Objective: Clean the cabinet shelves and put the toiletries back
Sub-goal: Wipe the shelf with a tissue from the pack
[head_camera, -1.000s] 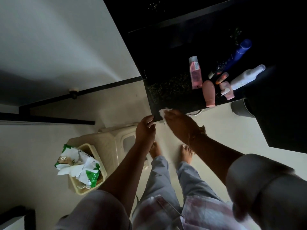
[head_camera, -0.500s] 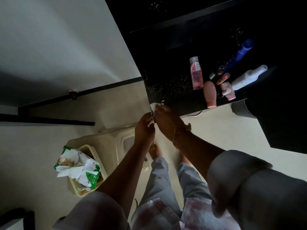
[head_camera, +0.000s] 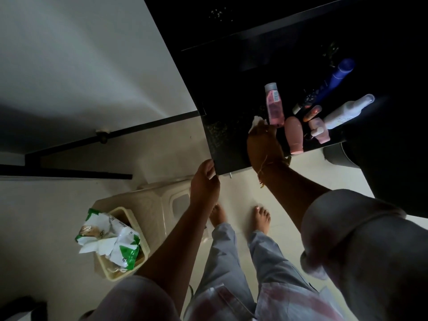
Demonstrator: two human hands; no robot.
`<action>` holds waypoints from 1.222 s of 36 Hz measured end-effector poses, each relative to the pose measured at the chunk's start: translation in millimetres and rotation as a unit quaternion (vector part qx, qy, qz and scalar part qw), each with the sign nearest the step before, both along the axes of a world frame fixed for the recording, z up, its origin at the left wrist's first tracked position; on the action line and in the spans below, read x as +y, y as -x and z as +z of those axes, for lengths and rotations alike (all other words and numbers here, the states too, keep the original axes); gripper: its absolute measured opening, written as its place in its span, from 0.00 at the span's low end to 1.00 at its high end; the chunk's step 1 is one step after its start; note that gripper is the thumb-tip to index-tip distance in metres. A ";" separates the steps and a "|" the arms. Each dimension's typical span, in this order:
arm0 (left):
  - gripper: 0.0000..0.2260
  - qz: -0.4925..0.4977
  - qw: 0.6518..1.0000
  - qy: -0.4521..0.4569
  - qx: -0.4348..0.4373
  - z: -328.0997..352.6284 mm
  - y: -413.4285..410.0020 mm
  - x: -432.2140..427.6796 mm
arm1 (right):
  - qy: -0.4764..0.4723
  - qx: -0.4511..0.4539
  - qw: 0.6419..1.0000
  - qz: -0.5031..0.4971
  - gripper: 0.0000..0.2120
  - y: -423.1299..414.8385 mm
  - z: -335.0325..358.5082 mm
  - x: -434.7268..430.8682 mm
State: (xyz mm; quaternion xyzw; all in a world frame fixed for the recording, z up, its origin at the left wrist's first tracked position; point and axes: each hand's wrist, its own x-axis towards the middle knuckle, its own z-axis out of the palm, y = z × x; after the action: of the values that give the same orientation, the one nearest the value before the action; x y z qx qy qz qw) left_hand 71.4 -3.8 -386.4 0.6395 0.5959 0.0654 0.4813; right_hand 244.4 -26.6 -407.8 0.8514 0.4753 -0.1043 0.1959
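Two hands on dark shelf [head_camera: 231,144]. I read right hand [head_camera: 264,144] pressed flat on shelf top, fingers closed over white wipe [head_camera: 257,121], which shows just past fingertips. Toiletries [head_camera: 294,133] stand directly beside that grip, outboard of it; pink bottle [head_camera: 274,105] nearly touches wipe. Left hand [head_camera: 203,181] pinches shelf's near corner, thumb and fingers closed on edge. Basket [head_camera: 125,269] with wipes pack [head_camera: 111,242] sits well below left grip.

1. A single head-worn camera looks steeply down over the person's arms to the floor [head_camera: 236,188] and bare feet.
2. It sits close above a dark shelf [head_camera: 234,144], at upper right.
3. The wide lens bends the wall edges.
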 end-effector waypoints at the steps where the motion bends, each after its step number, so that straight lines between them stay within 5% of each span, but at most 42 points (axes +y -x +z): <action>1: 0.14 0.001 1.000 0.007 -0.001 -3.1 0.4 2.3 | -0.010 -0.029 0.999 0.041 0.23 5.5 -6.3 2.0; 3: 0.12 0.010 0.999 0.030 -0.014 -6.2 0.6 6.1 | 0.005 -0.010 0.994 0.112 0.16 19.8 -12.8 6.3; 7: 0.12 0.050 0.997 0.040 -0.032 -4.4 0.2 10.4 | 0.053 -0.016 0.952 0.300 0.19 65.4 -5.0 15.1; 10: 0.16 0.086 0.993 0.066 -0.037 -2.9 2.2 11.8 | -0.050 0.004 0.936 0.350 0.19 81.7 -3.9 5.0; 13: 0.19 0.090 0.993 0.075 -0.034 0.1 3.5 12.0 | -0.018 0.034 0.935 0.353 0.21 72.5 -0.9 8.1; 16: 0.18 0.052 0.997 0.053 -0.021 2.3 1.4 14.1 | 0.015 0.034 0.952 0.305 0.24 50.0 -8.6 7.3; 20: 0.17 -0.026 1.000 0.015 0.008 2.4 -4.9 13.3 | 0.039 -0.129 0.944 0.301 0.22 17.8 1.9 10.2; 22: 0.21 -0.042 0.999 -0.005 0.024 3.9 -8.5 11.5 | 0.037 -0.037 0.985 0.164 0.21 6.1 2.9 12.5; 25: 0.22 -0.049 0.998 -0.012 0.040 5.7 -13.1 11.5 | -0.010 0.037 0.999 0.029 0.15 -2.4 -6.8 12.2; 34: 0.22 -0.059 0.997 -0.006 0.039 5.9 -12.3 15.4 | 0.027 0.006 1.000 0.004 0.11 -23.1 17.5 22.0; 39: 0.22 -0.059 0.998 -0.009 0.032 7.7 -11.9 18.8 | 0.071 0.127 0.989 -0.041 0.10 -29.5 10.8 33.9; 42: 0.20 -0.037 0.999 0.000 0.036 11.2 -14.3 21.2 | -0.060 0.094 0.994 -0.019 0.12 -13.5 16.8 44.1; 44: 0.15 -0.028 0.999 -0.003 0.041 10.3 -14.9 23.4 | -0.127 0.176 0.976 -0.035 0.12 4.6 21.9 53.6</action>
State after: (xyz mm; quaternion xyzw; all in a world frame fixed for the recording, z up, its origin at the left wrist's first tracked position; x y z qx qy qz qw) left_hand 86.3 19.6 -376.1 0.6598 0.5967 0.0273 0.4559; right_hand 239.9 27.0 -385.9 0.8538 0.4813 -0.1985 -0.0043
